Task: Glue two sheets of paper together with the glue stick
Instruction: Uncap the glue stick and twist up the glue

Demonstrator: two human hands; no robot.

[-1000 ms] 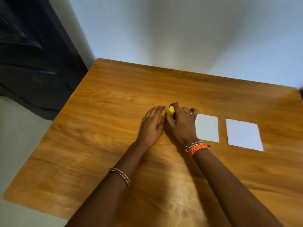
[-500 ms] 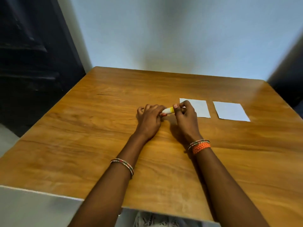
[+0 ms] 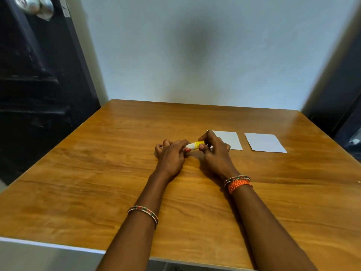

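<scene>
Glue stick [image 3: 195, 145] lay sideways between both hands, low over the bench [image 3: 97, 173] and just left of the two paper sheets. Left hand [image 3: 172, 153] curled its fingers round one end, and right hand [image 3: 214, 151] pinched the yellow-banded end between thumb and forefinger, so each grip was closed on the stick. Judging by this, uncapping was the step in hand. It would go best with one hand holding the barrel firm while the other pulled straight along the stick's axis, without bending it sideways, and with the cap then set down near at hand. Near sheet [image 3: 230, 141] and far sheet [image 3: 264, 142] lay flat, side by side and apart, not yet glued. Printing on the barrel was too small to read; no brand could be made out.
</scene>
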